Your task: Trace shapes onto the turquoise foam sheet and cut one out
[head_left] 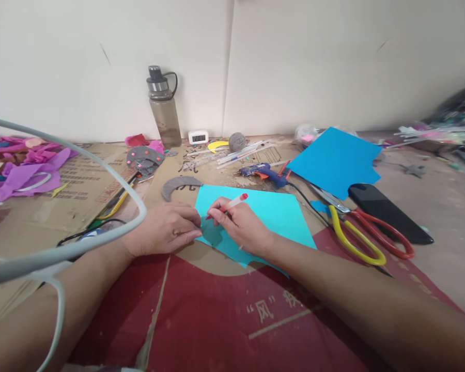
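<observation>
A turquoise sheet (277, 212) lies on the cardboard in front of me. Closed around a red-capped pen (235, 202) with a pale barrel, my right hand (240, 225) rests on the sheet, the pen's tip down near its left side. My left hand (174, 227) has its fingers curled together at the sheet's left edge, and the fingertips press on it. Their exact hold underneath is hidden. Just beyond that hand lies a grey crescent cutout (177, 186).
Right: yellow-and-red-handled scissors (358, 245), black phone (387, 212), blue sheet (333, 160). Behind the turquoise sheet: blue glue gun (265, 173), sticks (242, 155), grey ball (237, 141), small clock (198, 137), bottle (165, 113). Left: coloured scraps (31, 165); a white cable (112, 175) crosses the foreground.
</observation>
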`<state>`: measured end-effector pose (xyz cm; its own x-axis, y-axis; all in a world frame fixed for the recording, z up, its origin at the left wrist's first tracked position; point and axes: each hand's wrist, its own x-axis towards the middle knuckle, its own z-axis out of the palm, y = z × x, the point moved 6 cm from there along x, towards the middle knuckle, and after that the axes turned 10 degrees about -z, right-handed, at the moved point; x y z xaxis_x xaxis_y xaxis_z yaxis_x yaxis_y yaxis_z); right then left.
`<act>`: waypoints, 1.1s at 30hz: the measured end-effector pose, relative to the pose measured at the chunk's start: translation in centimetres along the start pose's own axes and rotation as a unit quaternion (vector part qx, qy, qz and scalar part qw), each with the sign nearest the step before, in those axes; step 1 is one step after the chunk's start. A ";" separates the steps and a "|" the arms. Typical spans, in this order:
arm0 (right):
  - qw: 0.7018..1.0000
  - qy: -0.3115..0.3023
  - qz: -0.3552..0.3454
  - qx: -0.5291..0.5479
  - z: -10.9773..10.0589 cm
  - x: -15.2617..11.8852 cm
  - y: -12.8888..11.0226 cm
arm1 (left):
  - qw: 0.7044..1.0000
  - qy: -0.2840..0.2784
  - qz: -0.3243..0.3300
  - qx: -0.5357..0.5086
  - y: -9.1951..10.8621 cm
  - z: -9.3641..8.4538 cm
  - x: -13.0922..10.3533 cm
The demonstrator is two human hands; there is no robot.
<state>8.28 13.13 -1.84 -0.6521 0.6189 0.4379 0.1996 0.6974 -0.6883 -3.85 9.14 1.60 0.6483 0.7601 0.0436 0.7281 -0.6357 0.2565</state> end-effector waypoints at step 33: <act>0.999 -0.032 -0.006 -0.028 0.6 0.2 -0.1 | 1.000 0.001 0.008 0.004 0.2 0.0 0.2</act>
<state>7.71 12.92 -2.00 -0.7004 0.5865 0.4066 0.2307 0.7252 -0.6487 -3.54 9.17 1.68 0.6598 0.7498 0.0506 0.7188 -0.6493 0.2486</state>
